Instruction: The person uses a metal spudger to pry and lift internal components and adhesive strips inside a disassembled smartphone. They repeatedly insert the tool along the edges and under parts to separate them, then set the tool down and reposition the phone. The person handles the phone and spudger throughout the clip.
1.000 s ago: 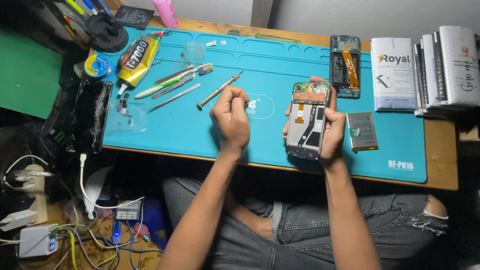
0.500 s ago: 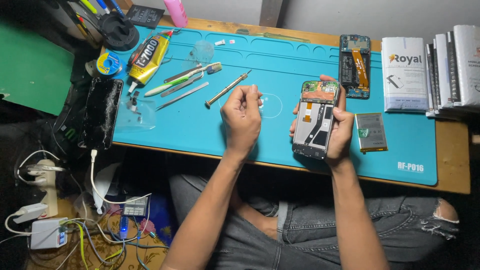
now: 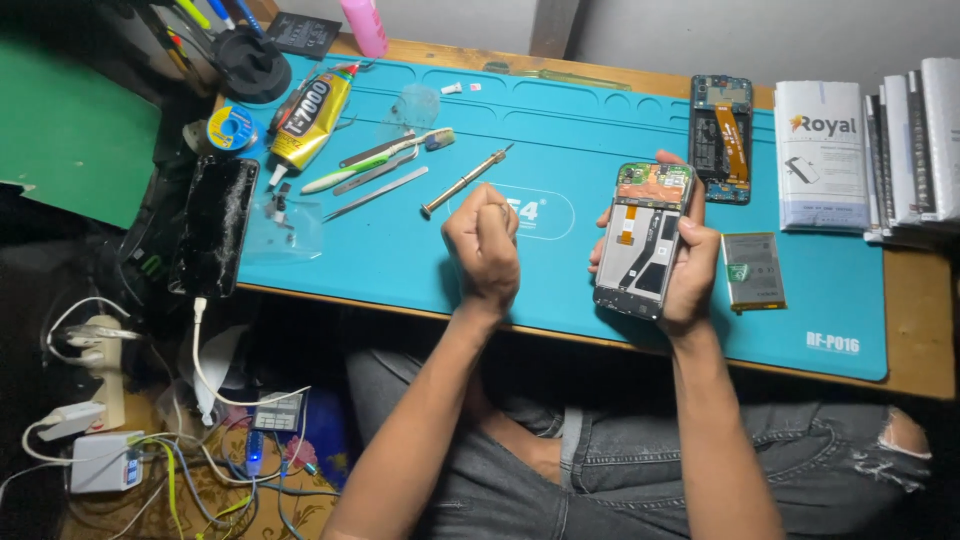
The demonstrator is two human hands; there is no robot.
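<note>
Covering most of the desk, one blue work mat keeps small parts from sliding off the wood. Right of centre, the right hand wraps its grip round one opened phone, insides up and tilted toward the eyes — probably for inspection. A second gutted phone frame lies flat above it; one flat battery rests just beside the hand. The left hand is clenched at mid-frame; whether it holds anything I cannot tell. One screwdriver lies just above it — within reach. Upper left: one glue tube, two tweezers.
</note>
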